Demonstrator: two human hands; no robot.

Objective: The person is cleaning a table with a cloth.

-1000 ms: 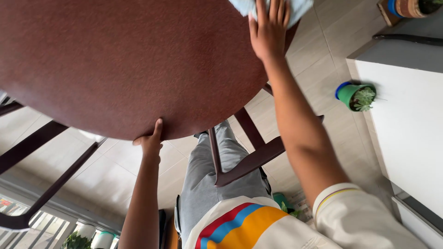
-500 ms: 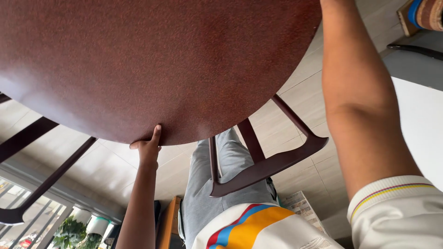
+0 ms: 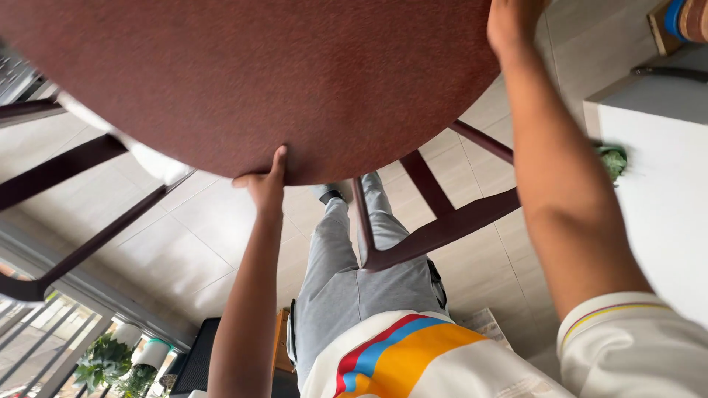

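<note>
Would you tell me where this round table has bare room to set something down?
The round table top is bare between the left hand gripping its near edge and the right hand at its far right rim. Nothing crowds it.

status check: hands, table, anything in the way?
Left hand grips the near edge of the round brown table. Right hand at its far right edge, contents cut off. Tabletop bare where seen.

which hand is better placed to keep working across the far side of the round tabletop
Right. The right hand is stretched out at the far edge of the brown round table. The left hand grips the near rim, thumb on top, steadying it.
</note>
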